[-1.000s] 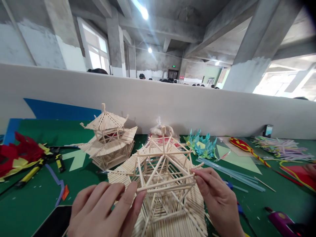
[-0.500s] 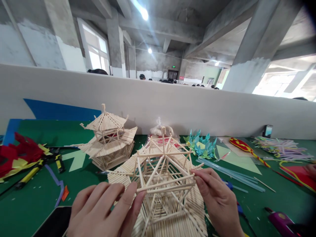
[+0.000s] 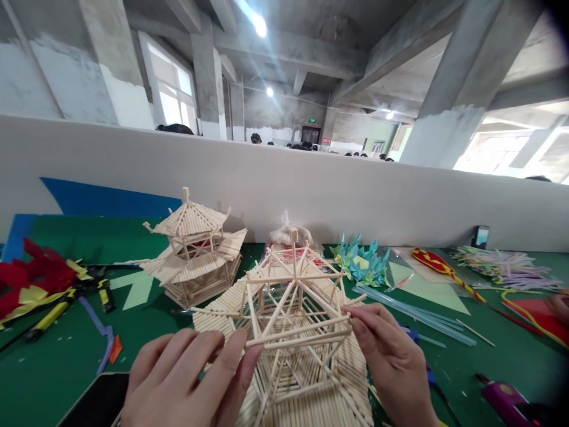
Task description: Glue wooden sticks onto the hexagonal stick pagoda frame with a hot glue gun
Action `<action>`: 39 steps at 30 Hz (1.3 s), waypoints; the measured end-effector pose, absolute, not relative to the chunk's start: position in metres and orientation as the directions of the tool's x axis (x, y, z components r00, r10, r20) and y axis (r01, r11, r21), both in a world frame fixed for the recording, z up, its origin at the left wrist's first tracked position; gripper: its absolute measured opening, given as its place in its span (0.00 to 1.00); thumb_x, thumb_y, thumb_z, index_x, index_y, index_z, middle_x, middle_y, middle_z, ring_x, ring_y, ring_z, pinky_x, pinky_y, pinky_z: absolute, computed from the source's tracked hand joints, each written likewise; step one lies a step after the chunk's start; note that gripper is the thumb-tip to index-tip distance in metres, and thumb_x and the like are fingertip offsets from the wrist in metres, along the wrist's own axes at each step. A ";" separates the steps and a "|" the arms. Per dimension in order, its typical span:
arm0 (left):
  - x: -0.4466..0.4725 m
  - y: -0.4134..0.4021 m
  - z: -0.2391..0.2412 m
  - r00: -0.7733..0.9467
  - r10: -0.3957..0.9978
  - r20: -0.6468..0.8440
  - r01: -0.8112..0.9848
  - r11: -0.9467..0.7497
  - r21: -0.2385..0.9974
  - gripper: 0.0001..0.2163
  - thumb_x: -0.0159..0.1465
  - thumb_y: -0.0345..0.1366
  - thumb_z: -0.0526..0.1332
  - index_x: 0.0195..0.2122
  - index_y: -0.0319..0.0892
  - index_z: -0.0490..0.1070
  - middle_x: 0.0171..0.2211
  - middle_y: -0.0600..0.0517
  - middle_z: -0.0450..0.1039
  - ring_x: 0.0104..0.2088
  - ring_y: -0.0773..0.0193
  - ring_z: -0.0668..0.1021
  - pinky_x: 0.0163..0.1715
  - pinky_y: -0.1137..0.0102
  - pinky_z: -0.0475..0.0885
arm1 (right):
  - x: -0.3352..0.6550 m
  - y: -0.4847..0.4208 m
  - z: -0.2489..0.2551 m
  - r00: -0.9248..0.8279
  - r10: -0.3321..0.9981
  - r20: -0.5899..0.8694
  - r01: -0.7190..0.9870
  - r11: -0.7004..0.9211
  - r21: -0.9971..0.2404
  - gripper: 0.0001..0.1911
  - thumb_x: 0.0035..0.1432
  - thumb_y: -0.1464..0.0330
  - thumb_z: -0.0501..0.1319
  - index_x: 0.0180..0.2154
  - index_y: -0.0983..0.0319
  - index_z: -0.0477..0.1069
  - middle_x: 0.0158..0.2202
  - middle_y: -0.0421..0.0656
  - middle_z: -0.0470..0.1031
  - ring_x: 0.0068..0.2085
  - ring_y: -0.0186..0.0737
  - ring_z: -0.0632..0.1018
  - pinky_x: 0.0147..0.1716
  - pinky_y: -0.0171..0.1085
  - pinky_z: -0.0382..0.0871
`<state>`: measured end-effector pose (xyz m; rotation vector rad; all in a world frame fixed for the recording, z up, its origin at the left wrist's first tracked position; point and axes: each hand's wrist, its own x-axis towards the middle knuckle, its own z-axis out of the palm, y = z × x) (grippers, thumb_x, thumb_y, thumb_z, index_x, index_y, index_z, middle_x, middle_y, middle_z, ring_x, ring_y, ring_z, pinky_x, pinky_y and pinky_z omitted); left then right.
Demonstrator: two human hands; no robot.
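A pavilion model (image 3: 311, 409) made of thin wooden sticks stands before me, its upper roof frame bare and its lower roof covered in sticks. My left hand (image 3: 191, 373) pinches the left end of a wooden stick (image 3: 306, 329) between thumb and forefinger. At the stick's right end, the thumb and fingers of my right hand (image 3: 391, 362) are closed on it. It lies along the near edge of the upper frame, close to another stick just below; whether it is glued there I cannot tell. A finished-looking two-tier stick pavilion (image 3: 191, 255) stands behind to the left.
Glue sticks (image 3: 418, 314), a blue paper flower piece (image 3: 362, 261) and a purple tool (image 3: 507, 397) lie to the right. Leftward are yellow-black cutters (image 3: 56, 314), red folded material (image 3: 35, 270) and a dark flat device (image 3: 95, 400). A white partition (image 3: 355, 196) borders the table. Another person's hand (image 3: 558, 305) shows far right.
Almost nothing differs. Both hands keep their hold on the stick in the same place, and the view has shifted very slightly.
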<state>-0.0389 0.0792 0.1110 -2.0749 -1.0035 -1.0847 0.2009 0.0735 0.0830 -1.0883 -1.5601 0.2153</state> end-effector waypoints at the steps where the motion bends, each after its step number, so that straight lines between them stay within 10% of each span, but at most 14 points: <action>1: -0.039 0.079 0.111 0.381 0.349 0.856 0.826 -0.545 -0.145 0.03 0.58 0.33 0.61 0.31 0.40 0.72 0.22 0.49 0.72 0.26 0.59 0.70 0.27 0.63 0.61 | 0.201 0.073 0.083 0.095 0.724 0.683 0.515 0.551 -0.657 0.10 0.56 0.74 0.56 0.39 0.57 0.72 0.33 0.42 0.72 0.36 0.36 0.74 0.32 0.30 0.70; 39: -0.047 0.087 0.100 0.401 0.344 0.849 0.804 -0.577 -0.146 0.04 0.57 0.34 0.62 0.33 0.43 0.72 0.24 0.49 0.72 0.27 0.57 0.72 0.27 0.63 0.61 | 0.199 0.073 0.084 0.121 0.757 0.642 0.460 0.530 -0.712 0.11 0.57 0.73 0.56 0.40 0.56 0.72 0.34 0.42 0.71 0.37 0.37 0.73 0.34 0.34 0.69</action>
